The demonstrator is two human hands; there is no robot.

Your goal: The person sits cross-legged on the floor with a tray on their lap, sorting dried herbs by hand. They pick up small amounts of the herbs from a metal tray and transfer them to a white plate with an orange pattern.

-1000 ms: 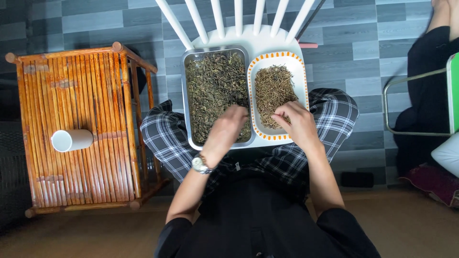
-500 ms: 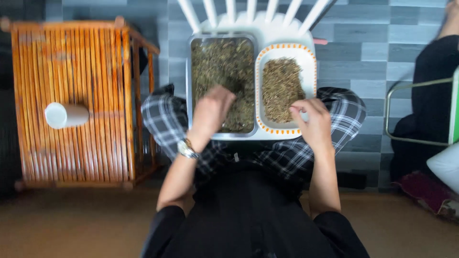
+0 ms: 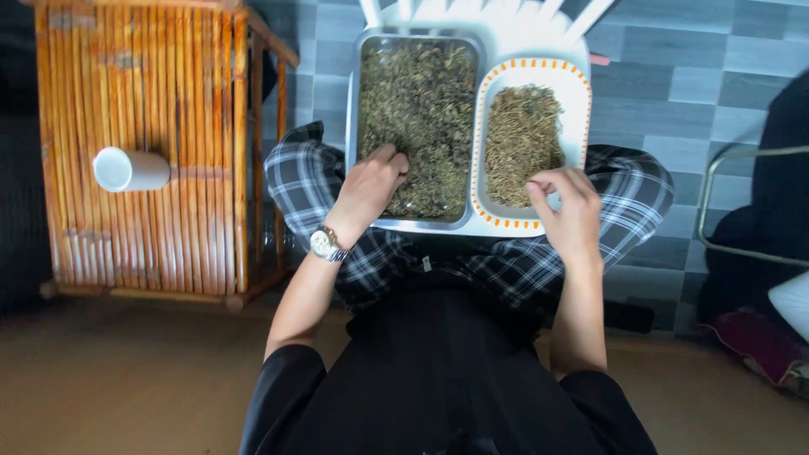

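**Hands at two trays of dried herbs**

The left hand (image 3: pixel 371 187), fingers curled into the leaves, rests in the rectangular metal tray (image 3: pixel 419 224) on the lap. The right hand (image 3: pixel 570 206), fingertips pinched together, hovers at the near edge of the white orange-rimmed tray (image 3: pixel 580 101) just beside. A bamboo slatted table (image 3: pixel 202 126) with a white cup (image 3: pixel 126 169) stands left, apart.

bamboo table (image 3: pixel 168 152), white cup (image 3: pixel 126 169), white chair (image 3: pixel 514 21)

No packages, no labels, no signs, no screens in view (only loose goods, unwrapped)
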